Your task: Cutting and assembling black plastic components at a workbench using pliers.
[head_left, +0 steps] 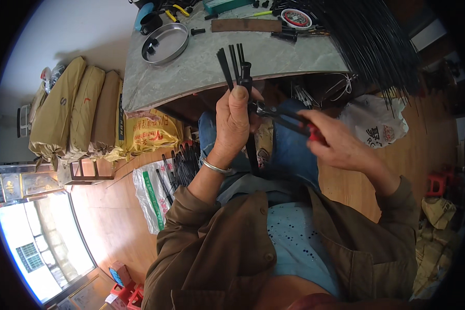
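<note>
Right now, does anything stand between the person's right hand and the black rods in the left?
The red-handled pliers in the right hand, and beside their head the left hand, wrapped around the black rods. Nothing else visible intervenes; whether pliers touch rods is unclear.

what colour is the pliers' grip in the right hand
The pliers' grip shows red in the head view.

Brn jacket w/ btns, lt-blue dotted top, blue jeans; silver bangle
</note>
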A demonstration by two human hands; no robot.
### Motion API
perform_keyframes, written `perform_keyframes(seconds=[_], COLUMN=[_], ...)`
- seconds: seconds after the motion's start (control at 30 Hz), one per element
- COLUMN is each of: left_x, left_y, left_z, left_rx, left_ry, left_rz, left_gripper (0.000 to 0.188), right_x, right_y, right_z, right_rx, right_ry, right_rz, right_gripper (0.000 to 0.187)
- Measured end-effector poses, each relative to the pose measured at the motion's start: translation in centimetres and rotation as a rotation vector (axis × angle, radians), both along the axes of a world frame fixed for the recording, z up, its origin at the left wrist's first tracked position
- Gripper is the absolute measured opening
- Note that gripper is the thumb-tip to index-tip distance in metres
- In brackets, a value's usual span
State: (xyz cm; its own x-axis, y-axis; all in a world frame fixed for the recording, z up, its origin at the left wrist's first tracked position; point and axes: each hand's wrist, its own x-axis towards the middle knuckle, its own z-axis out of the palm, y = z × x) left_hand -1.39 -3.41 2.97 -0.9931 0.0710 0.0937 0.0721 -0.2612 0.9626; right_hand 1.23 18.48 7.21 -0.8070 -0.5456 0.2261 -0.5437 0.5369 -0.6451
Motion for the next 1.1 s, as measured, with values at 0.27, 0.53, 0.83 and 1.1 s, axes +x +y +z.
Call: perform_keyframes(seconds=[0.27, 0.53, 0.83, 1.1], left_x=[-0.5, -1.0, -1.7, -1.8], left_y=[0.0, -0.4, -0.9, -1.2], left_z=[-0.1, -0.2, -0.8, -1.1], left_rx=[0.026, 0.141, 0.144, 0.098], left_ry=[0.034, -0.019, 0.001, -0.001], left_rz=[-0.09, -0.135, -0.204, -0.207], left_gripper=[0.062, 0.061, 0.065, 0.07], right_x=[-1.1, -1.4, -2.4, -1.9], right_y=[0.7, -0.3, -0.2, -0.8], right_z=[1.6, 2.7, 3.3, 4.3], right_rx=[-0.047, -0.273, -0.213, -0.298], right_ry=[-1.225, -1.321, -1.423, -1.573], right_rz=[0.057, 0.104, 0.106, 0.052], right_gripper=[0.032, 0.037, 0.036, 0.034])
